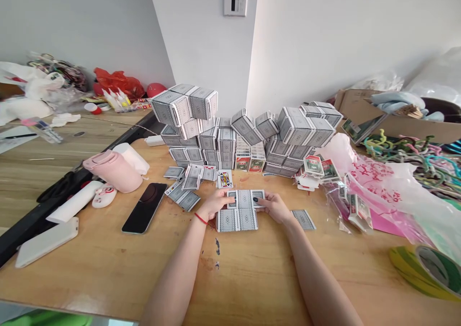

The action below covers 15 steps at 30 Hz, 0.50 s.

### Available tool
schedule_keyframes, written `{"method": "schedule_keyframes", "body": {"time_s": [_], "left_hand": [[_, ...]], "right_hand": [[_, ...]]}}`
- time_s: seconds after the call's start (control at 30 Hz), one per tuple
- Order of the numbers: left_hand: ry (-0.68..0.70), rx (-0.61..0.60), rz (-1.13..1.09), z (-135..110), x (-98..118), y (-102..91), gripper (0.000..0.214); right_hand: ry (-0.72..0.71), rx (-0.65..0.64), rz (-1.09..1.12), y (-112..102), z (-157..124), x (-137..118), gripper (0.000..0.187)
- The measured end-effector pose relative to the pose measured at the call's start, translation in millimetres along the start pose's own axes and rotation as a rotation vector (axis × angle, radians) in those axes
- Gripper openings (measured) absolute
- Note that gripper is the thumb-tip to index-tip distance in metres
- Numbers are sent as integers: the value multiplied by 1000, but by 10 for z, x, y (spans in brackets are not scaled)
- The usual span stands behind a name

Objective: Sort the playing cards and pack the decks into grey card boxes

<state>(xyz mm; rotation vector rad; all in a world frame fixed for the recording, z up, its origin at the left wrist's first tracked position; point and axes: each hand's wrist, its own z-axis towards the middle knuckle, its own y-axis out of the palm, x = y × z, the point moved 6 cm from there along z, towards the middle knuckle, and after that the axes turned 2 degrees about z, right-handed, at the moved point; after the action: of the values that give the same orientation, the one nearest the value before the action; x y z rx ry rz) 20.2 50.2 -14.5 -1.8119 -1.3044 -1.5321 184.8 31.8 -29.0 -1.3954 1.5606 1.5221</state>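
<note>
My left hand (215,203) and my right hand (275,208) grip the two ends of a playing-card block (245,199), thumbs on top. The block is made of folded cards with grey patterned backs. Against its near side lies a second playing-card block (236,220); whether the two are joined I cannot tell. A loose card (303,219) lies to the right of my right hand. Beyond my left hand are scattered cards (183,196), one face-up card (224,178) among them. Behind stands a large stacked structure (226,146) of similar card blocks.
On the left are a phone (144,207), a pink cup (113,170) and a white power bank (47,243). To the right lie card boxes (314,166), a plastic bag (378,177) and a tape roll (425,271). A cardboard box (392,124) stands farther back.
</note>
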Motion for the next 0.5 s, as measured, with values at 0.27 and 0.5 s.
{"method": "schedule_keyframes", "body": {"time_s": [0.27, 0.5], "left_hand": [[49, 51, 73, 71, -36, 5, 34], [44, 138, 111, 68, -38, 10, 31]], "right_hand": [[-15, -7, -27, -20, 6, -1, 29], [-30, 33, -74, -24, 15, -6, 29]]}}
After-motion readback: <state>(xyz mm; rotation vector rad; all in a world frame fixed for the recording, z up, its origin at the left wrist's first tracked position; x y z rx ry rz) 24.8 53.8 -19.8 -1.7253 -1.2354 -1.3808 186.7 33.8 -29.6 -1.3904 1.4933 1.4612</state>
